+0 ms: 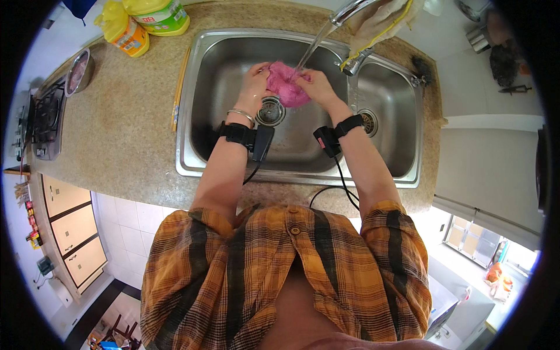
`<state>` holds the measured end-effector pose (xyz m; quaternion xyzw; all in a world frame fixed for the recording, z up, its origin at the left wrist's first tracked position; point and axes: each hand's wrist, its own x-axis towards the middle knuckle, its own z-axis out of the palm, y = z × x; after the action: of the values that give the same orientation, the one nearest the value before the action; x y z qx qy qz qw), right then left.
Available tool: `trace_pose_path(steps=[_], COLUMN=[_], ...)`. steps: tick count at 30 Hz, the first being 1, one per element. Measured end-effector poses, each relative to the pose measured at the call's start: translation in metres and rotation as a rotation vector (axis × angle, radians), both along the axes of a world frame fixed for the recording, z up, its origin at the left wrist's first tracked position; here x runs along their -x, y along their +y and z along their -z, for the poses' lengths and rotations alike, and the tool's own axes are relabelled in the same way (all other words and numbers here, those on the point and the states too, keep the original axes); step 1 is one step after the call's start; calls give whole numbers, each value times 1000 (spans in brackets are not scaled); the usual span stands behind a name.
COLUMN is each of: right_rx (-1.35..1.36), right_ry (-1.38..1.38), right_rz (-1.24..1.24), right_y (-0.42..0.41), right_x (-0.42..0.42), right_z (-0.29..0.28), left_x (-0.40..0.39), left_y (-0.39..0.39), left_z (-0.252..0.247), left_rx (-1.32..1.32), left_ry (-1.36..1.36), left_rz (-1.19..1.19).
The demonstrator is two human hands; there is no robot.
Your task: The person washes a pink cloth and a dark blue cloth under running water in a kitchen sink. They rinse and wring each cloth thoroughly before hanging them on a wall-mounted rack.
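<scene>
Both my hands grip a wet pink cloth [286, 85] above the large basin of a stainless-steel sink [302, 153]. My left hand [256, 87] holds the cloth's left side, its fingertips partly hidden by the folds. On the right, my right hand [317, 87] pinches the cloth between thumb and fingers. Water runs from the chrome faucet [350, 11] onto the cloth between the hands. A round drain strainer [271, 111] lies just below the cloth. Each wrist carries a black strapped device with a cable.
A smaller basin [389, 113] adjoins on the right, with a beige cloth [378, 26] hanging above the divider. Chopsticks [180, 87] lie along the sink's left rim. Yellow jugs [127, 33], a metal bowl [79, 72] and a gas stove [48, 116] are farther left on the counter.
</scene>
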<state>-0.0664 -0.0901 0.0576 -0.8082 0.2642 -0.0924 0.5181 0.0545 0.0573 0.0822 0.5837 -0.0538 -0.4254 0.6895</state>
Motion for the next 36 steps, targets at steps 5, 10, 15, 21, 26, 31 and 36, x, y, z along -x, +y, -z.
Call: trace_pose_path(steps=[5, 10, 15, 21, 26, 31, 36], right_rx=[-313, -565, -293, 266, 590, 608, 476], right_ry=[-112, -221, -209, -63, 18, 193, 459], right_rz=[139, 186, -62, -62, 84, 133, 146], right_y=[-2, 35, 69, 83, 69, 58, 31], right_x=[-9, -19, -18, -19, -33, -35, -13], right_z=[-20, -31, -36, -48, -43, -44, -25], left_x=[-14, 26, 19, 37, 40, 41, 32], left_y=[16, -7, -22, -16, -21, -26, -28], left_z=[35, 24, 78, 73, 49, 36, 43], left_rx=[-202, -21, 659, 493, 415, 159, 176], left_ry=[-120, 392, 698, 340, 629, 463, 292], left_rz=[-65, 114, 25, -77, -171, -248, -215])
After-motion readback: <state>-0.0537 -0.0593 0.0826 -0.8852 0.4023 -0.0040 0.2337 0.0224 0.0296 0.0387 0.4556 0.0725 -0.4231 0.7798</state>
